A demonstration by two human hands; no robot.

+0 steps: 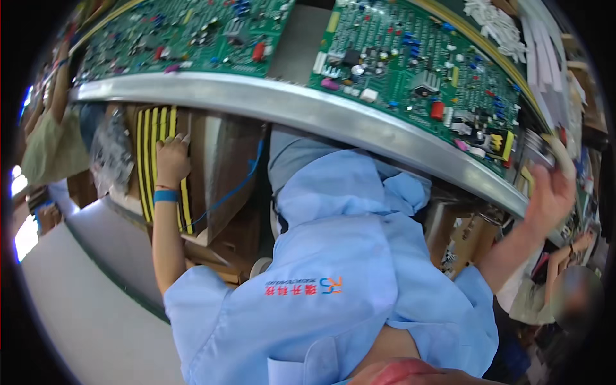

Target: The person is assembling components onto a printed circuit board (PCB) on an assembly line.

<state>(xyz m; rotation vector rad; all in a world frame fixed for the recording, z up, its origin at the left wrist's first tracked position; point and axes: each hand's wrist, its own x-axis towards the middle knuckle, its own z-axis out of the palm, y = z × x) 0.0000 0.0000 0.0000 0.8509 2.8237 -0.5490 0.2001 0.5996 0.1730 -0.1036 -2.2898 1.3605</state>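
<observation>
My left hand [172, 162], with a blue band on its wrist, reaches down to a row of yellow-and-black strips [147, 163] in a cardboard box. Its fingers are curled at the strips, and whatever they may pinch is too small to make out. Over at the right end of the metal rail, my right hand [553, 192] is raised, thumb and fingers apart, with nothing visible in it. Beside it lies the right part of a green circuit board [391, 80], thick with red, blue, black and white components. A second green circuit board [192, 38] lies to the left.
A metal rail [289, 96] runs along the near edge of the boards. Blue wire [240, 183] hangs by the cardboard box [218, 160]. Clear plastic bags [112, 151] stand left of the strips. White parts [494, 29] are heaped at far right. Other people [54, 138] work at both sides.
</observation>
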